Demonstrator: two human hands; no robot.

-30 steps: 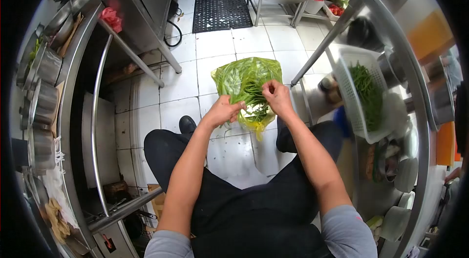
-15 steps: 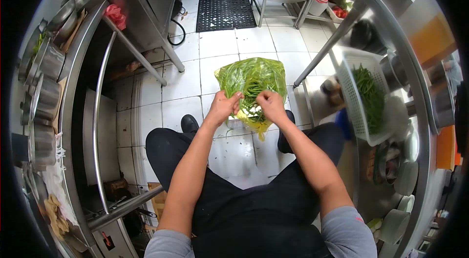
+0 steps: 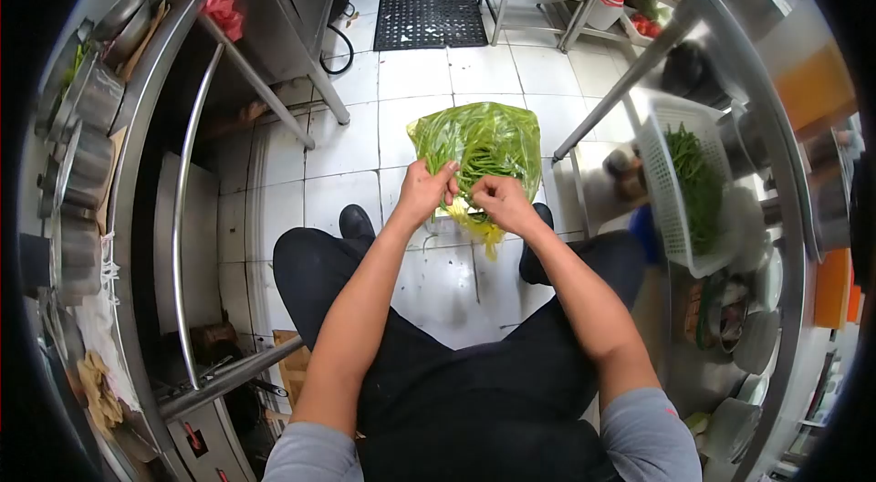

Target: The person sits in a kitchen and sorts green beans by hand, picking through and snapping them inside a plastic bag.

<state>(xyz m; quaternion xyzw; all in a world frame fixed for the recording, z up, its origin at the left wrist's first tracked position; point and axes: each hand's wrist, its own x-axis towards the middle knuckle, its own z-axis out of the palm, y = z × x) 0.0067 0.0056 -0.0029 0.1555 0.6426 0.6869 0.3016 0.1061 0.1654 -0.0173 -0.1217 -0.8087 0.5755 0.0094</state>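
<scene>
The left hand's (image 3: 427, 193) fingers are closed on the near-left edge of the green plastic bag (image 3: 497, 126); the right hand's (image 3: 502, 203) fingers are pinched together over its near side. Green stalks (image 3: 484, 162) lie inside, just beyond both sets of fingers. A white basket (image 3: 680, 190) of greens stands right of them, with a table leg (image 3: 602, 99) between.

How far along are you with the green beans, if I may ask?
Some beans lie in the white basket, though whether they are finished isn't clear. In progress, the left hand grips beans at the plastic bag; the right hand is pinched beside it, any contents hidden. Many beans remain in the bag, so there seems plenty left.
</scene>
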